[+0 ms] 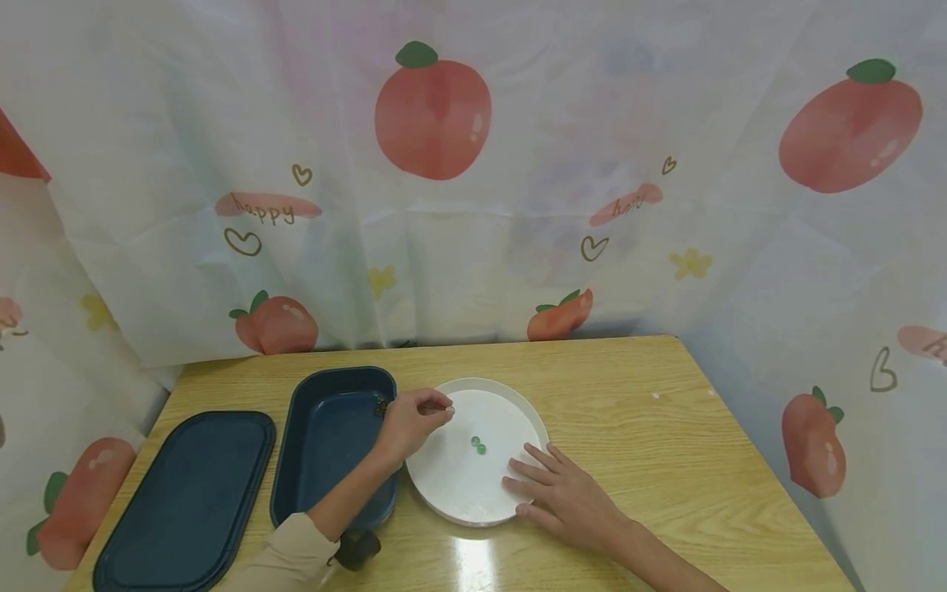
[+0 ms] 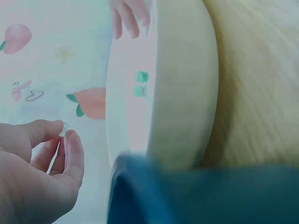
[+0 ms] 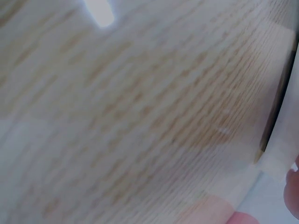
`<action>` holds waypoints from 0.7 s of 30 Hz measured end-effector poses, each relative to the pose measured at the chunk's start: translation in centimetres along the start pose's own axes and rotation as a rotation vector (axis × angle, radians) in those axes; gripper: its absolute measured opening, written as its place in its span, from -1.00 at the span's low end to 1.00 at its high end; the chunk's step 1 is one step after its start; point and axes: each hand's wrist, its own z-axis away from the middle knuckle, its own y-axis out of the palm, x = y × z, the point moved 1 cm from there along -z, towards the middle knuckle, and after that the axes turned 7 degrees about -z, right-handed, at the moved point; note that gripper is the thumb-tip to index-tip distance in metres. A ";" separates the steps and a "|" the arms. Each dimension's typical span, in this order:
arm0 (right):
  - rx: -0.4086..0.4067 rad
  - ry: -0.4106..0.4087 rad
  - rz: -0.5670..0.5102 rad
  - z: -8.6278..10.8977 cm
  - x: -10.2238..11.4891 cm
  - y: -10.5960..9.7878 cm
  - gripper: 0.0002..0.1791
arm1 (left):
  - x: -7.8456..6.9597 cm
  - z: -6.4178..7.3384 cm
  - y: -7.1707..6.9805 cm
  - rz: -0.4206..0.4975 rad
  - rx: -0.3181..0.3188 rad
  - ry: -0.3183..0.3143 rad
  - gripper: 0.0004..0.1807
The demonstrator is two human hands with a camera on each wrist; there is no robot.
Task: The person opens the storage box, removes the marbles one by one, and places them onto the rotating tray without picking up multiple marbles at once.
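Between thumb and fingertips my left hand pinches a small, clear glass marble, held over the left part of a round white tray. Two green marbles lie close together near the tray's middle. My right hand is spread with its fingers reaching over the tray's right rim, holding nothing. In the right wrist view only a bit of a finger shows at the lower right edge.
Left of the tray stands a deep dark-blue box, with small dark marbles at its far right corner. A flat dark-blue lid lies farther left. Everything sits on a wooden table, with a fruit-print curtain behind it.
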 end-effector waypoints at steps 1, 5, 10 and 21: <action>-0.002 -0.001 0.001 0.0 0.0 0.0 -0.57 | 0.0 0.0 0.3 -0.001 0.002 0.008 -0.92; -0.010 -0.011 0.004 0.0 0.0 -0.1 -0.58 | 0.2 0.2 1.3 -0.013 0.001 0.001 -0.93; -0.019 -0.024 0.001 0.0 0.0 -0.1 -0.58 | 0.6 0.3 2.4 -0.013 0.001 -0.026 -0.93; -0.026 -0.022 -0.010 0.1 -0.1 0.0 -0.59 | 1.4 0.8 4.0 -0.079 -0.015 -0.046 -0.93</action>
